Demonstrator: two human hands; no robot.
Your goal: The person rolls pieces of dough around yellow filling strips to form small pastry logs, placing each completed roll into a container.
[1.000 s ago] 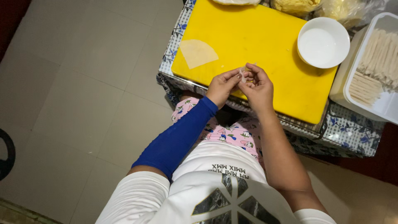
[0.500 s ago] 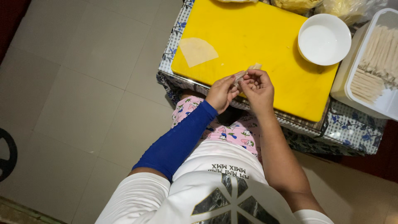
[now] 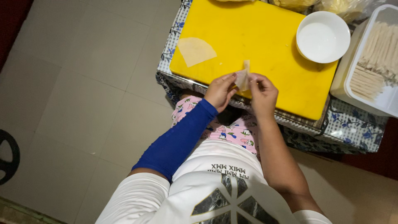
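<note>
Thin pale pastry wrapper (image 3: 243,77) being pinched between both hands above near edge of yellow plastic cutting board (image 3: 265,45), raised off board for folding; left hand (image 3: 221,91) and right hand (image 3: 262,93) each gripping one side; spare wedge-shaped wrapper (image 3: 196,51) lying flat on board; round white bowl (image 3: 323,37) sitting within reach; white tub of rolled sticks (image 3: 375,62) standing beside board

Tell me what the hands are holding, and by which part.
Both hands pinch one thin pale wrapper above the yellow board: left hand at its left edge, right hand at its right edge. Its top sticks up free.
</note>
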